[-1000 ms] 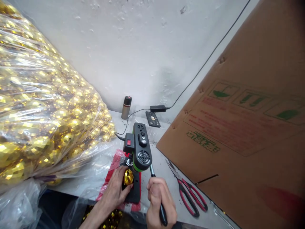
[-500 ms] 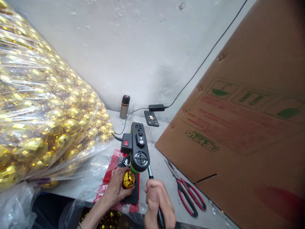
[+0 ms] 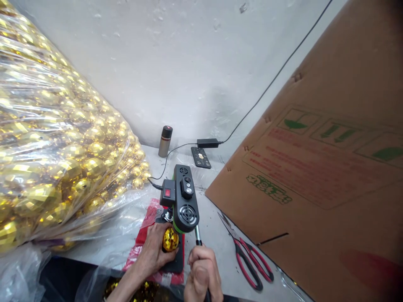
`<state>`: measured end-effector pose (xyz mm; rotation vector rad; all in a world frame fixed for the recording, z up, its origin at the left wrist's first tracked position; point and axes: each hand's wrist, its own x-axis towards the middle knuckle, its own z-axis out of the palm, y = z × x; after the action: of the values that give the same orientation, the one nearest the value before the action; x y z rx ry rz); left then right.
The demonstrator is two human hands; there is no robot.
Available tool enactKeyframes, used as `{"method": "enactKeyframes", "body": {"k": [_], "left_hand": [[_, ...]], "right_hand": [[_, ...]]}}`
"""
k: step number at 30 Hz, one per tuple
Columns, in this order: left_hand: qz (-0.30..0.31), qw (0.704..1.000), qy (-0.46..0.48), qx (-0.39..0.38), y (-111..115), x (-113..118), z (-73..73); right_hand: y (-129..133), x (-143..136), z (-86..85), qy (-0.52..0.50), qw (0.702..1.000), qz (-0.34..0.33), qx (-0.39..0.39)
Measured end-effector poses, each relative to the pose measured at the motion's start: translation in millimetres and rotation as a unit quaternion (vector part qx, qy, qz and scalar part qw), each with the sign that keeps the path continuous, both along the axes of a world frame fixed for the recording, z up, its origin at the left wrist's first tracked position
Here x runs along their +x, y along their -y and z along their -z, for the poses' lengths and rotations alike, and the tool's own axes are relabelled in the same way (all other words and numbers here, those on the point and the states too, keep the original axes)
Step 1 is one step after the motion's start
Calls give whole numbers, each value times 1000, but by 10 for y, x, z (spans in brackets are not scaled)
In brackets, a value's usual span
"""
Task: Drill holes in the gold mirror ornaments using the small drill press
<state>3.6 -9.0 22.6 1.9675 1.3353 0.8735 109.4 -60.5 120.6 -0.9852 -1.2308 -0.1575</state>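
Near the front of the table, my left hand (image 3: 153,248) is closed round a faceted gold ball ornament (image 3: 170,239). The ball is beneath the near end of a black powered device (image 3: 185,201) with round vents and a side box (image 3: 167,193) bearing a red switch. My right hand (image 3: 204,272) is wrapped around the black-gripped lever (image 3: 198,237), whose metal shaft reaches up to the device's right side. Under the device, its dark base (image 3: 175,266) rests on red plastic packaging (image 3: 138,247). The lower end of the lever is hidden in my fist.
A clear bag of gold balls (image 3: 78,155) fills the left. On the right stands a cardboard box (image 3: 302,180), with red-and-black scissors (image 3: 248,260) beside it. A bottle (image 3: 165,141), phone (image 3: 200,157) and power adapter (image 3: 207,143) with a cable sit near the wall.
My right hand has shifted slightly down and left with the lever. My left hand stays on the gold ball. The whole view has moved a little.
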Motion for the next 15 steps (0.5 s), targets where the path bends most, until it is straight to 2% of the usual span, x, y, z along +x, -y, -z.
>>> {"method": "enactKeyframes", "body": {"k": [7,15], "left_hand": [[5,1000,10,-20,1,-3,-3],[0,1000,15,-25,-16,4,29]], "right_hand": [[102,-147,-45,-82,995,-10,-62],[116,-147,-40,-95,993,-20,-67]]}}
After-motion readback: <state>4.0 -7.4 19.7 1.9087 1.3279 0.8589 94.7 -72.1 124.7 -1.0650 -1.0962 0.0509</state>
